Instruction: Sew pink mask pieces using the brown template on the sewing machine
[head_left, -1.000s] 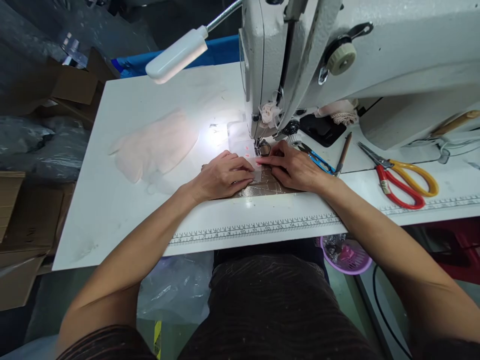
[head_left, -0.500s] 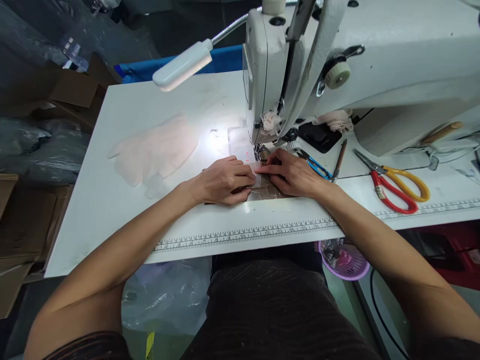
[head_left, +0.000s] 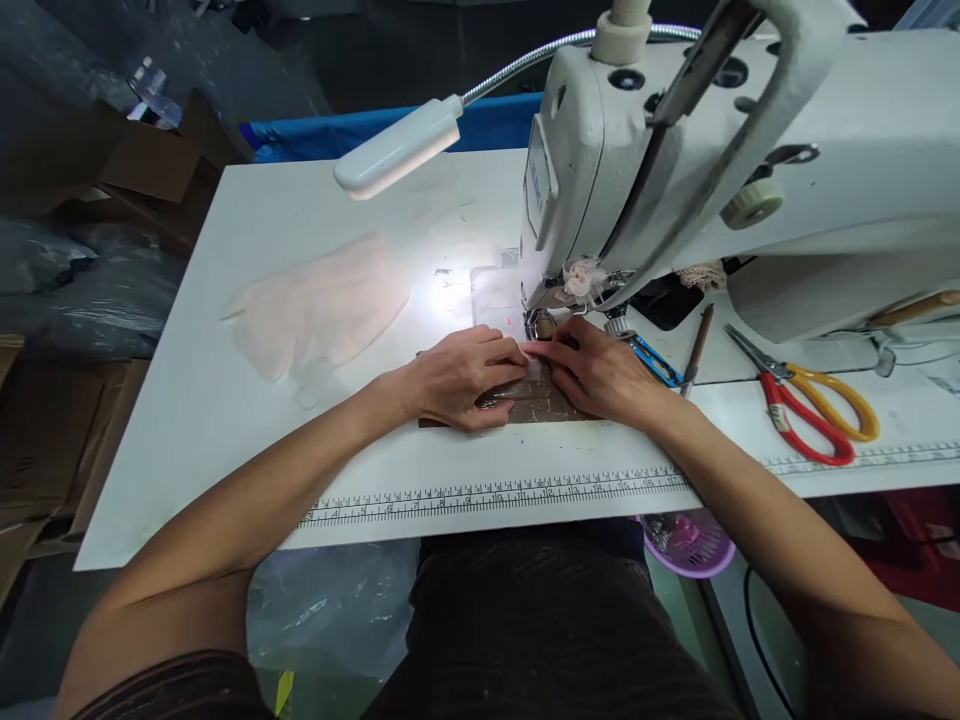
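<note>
At the needle of a white sewing machine [head_left: 577, 180], both hands work close together on a small piece of sheer pale fabric [head_left: 533, 370]. My left hand [head_left: 472, 378] is closed, its curled fingers gripping the fabric just in front of the presser foot [head_left: 537, 322]. Right of the foot, my right hand [head_left: 604, 370] has its index finger stretched toward the left fingertips and its other fingers bent in, holding the fabric's edge. Beneath the hands lies a flat brown piece [head_left: 555, 403] with loose threads on it. The fingers hide much of the fabric.
Pale pink sheer fabric [head_left: 322, 300] lies on the white table [head_left: 195, 420] at left. Scissors with red and yellow handles [head_left: 810, 405], a blue cutter [head_left: 656, 360] and a dark phone-like object [head_left: 666, 302] lie at right. A lamp [head_left: 401, 148] hangs above; a ruler strip [head_left: 495, 497] runs along the front.
The camera view has shifted, so the machine appears farther right and lower. Both hands stay by the presser foot on the fabric, with little change in finger pose.
</note>
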